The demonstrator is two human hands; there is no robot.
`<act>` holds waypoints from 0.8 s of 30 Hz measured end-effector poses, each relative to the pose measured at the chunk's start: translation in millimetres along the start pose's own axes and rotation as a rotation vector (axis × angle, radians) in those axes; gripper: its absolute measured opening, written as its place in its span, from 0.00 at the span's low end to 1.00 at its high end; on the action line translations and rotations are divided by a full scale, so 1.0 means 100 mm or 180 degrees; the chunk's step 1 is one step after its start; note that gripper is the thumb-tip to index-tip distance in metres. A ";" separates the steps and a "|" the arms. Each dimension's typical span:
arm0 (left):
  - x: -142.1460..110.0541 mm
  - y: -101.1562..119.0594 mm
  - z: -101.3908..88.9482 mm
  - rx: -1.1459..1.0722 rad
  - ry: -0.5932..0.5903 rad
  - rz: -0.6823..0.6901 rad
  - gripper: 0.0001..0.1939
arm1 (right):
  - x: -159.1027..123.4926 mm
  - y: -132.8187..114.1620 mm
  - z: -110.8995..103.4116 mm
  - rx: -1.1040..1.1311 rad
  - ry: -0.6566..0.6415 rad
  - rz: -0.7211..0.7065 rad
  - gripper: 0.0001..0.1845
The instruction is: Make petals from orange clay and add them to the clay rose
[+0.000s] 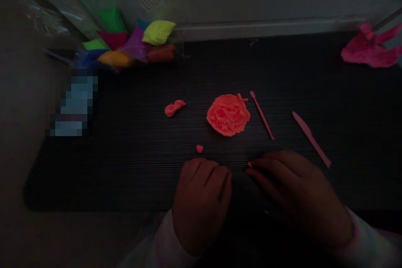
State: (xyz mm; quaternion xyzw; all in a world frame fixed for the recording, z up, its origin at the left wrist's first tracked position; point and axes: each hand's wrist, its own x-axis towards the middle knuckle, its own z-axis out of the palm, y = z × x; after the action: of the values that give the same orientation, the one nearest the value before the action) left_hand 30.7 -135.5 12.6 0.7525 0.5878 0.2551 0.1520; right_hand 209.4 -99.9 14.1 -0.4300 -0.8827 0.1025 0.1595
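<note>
My left hand (201, 199) rests on the dark mat (125, 167) near its front edge, fingers curled into a loose fist, with nothing visible in it. My right hand (295, 194) lies beside it, fingertips pinched on a tiny bit of red clay (249, 164). A ruffled red clay flower (228, 114) sits just beyond both hands. A small red clay crumb (199, 148) lies in front of my left hand. A twisted clay lump (174, 108) lies left of the flower.
A thin pink stick tool (261, 115) and a pink plastic knife (310, 138) lie right of the flower. Several coloured clay packets (135, 42) are piled at the back left by the wall. A crumpled pink wrapper (370, 48) is at the back right.
</note>
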 end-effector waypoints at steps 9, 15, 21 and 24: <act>0.01 0.00 0.01 0.0134 0.0010 0.0079 0.04 | -0.16 -0.09 -0.06 -0.0742 -0.0359 -0.0139 0.23; -0.01 -0.01 0.03 0.0207 0.0065 0.0095 0.04 | -0.19 -0.08 -0.06 -0.1076 -0.0469 0.0037 0.26; -0.01 -0.02 0.02 0.0195 0.0076 0.0111 0.03 | -0.19 -0.08 -0.08 -0.1055 -0.0477 0.0037 0.25; -0.01 -0.01 0.02 0.0209 0.0025 0.0076 0.04 | -0.19 -0.07 -0.06 -0.1075 -0.0476 0.0101 0.25</act>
State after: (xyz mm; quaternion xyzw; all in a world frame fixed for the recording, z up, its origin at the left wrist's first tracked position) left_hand 30.6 -136.4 10.0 0.7631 0.5874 0.2404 0.1217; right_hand 217.9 -118.9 18.6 -0.4558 -0.8898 -0.0130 0.0174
